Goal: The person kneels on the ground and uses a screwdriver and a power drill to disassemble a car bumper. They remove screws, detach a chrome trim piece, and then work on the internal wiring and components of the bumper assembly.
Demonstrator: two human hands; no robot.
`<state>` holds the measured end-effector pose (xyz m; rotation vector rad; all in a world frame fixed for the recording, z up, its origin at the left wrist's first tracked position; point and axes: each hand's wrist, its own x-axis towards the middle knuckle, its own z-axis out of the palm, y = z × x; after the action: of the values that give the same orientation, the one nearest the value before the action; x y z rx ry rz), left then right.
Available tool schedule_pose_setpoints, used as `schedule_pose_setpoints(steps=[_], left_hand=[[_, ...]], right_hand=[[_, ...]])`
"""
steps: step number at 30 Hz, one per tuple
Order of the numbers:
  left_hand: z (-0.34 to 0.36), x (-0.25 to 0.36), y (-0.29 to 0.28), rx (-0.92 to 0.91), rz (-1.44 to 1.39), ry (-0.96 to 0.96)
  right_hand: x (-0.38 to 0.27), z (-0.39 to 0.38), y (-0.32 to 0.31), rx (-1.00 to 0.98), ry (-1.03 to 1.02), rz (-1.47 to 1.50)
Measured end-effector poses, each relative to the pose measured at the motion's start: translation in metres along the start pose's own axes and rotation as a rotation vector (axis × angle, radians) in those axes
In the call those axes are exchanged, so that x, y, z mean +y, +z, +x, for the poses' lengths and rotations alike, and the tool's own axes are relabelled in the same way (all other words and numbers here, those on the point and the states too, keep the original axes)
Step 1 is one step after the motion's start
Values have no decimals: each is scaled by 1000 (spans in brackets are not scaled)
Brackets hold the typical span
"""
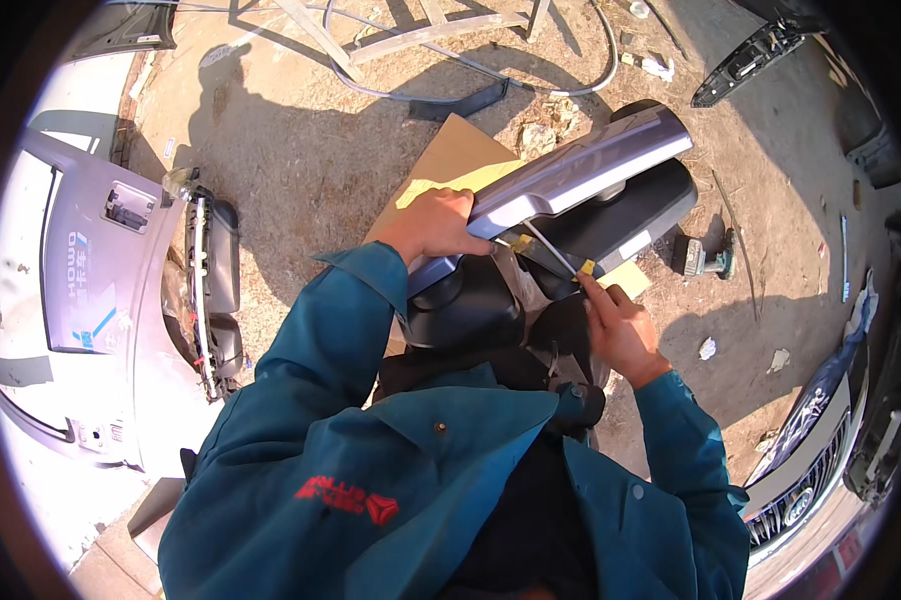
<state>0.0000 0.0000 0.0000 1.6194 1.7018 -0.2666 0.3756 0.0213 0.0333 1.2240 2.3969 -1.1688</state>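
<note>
My left hand (436,225) grips the near edge of a long lavender painted panel (591,165), its fingers wrapped over it. The panel lies angled on black plastic housings (646,205), with another rounded black part (461,310) beneath my left hand. My right hand (616,330) is closed on a screwdriver (561,255) with a yellow-marked handle. Its long shaft points up-left into the gap under the panel, where a small yellow piece (521,243) shows; the tip's exact contact is unclear. Cardboard (451,150) lies under the parts.
A cordless power tool (701,257) stands right of the parts. A lavender vehicle door (101,260) and trim (221,270) lie left. A wooden frame (436,40) with a hose is beyond. A black part (741,70) lies upper right, a grille (791,500) lower right.
</note>
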Motion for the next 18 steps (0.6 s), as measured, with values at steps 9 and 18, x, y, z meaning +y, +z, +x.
schedule_pose_setpoints(steps=[9, 18], left_hand=[[4, -20, -20, 108, -46, -46], [4, -12, 5, 73, -48, 31]], right_hand=[[-25, 25, 34, 384, -224, 85], [-21, -4, 24, 247, -96, -356]])
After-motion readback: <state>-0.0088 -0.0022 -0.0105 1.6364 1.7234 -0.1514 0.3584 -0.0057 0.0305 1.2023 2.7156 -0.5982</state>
